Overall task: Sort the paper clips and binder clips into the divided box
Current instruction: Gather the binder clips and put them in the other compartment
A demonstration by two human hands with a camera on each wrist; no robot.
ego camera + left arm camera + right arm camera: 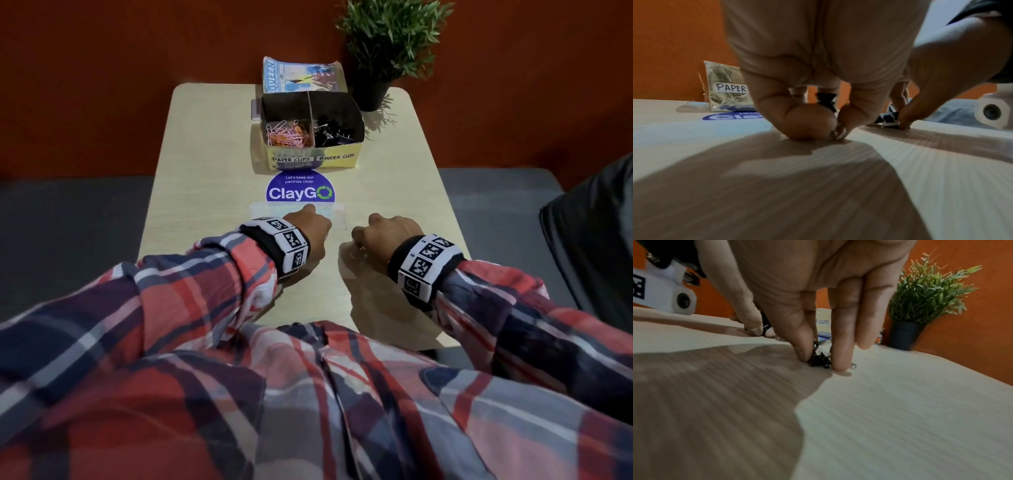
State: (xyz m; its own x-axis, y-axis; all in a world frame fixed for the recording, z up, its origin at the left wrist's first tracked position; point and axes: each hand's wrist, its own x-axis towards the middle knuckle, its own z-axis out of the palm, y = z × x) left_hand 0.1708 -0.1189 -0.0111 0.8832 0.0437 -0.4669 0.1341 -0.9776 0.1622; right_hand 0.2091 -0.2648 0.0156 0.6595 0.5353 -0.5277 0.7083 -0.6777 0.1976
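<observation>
The divided box [310, 161] stands at the table's far middle. Pink and orange paper clips [286, 133] fill its left part, black binder clips [334, 132] its right part. Both hands are down on the table near the front, knuckles up. My left hand [308, 229] pinches thumb to fingertip [835, 132] at the tabletop, with a black binder clip [826, 100] showing between its fingers. My right hand [380, 233] pinches another black binder clip [819, 360] between thumb and finger [840, 356] on the table. In the head view both clips are hidden under the hands.
A blue ClayGo sticker [300, 192] lies between the hands and the box. A magazine [301, 73] leans behind the box, and a potted plant [387, 44] stands at the back right corner. The light wooden table [205, 171] has a dark chair [596, 240] to its right.
</observation>
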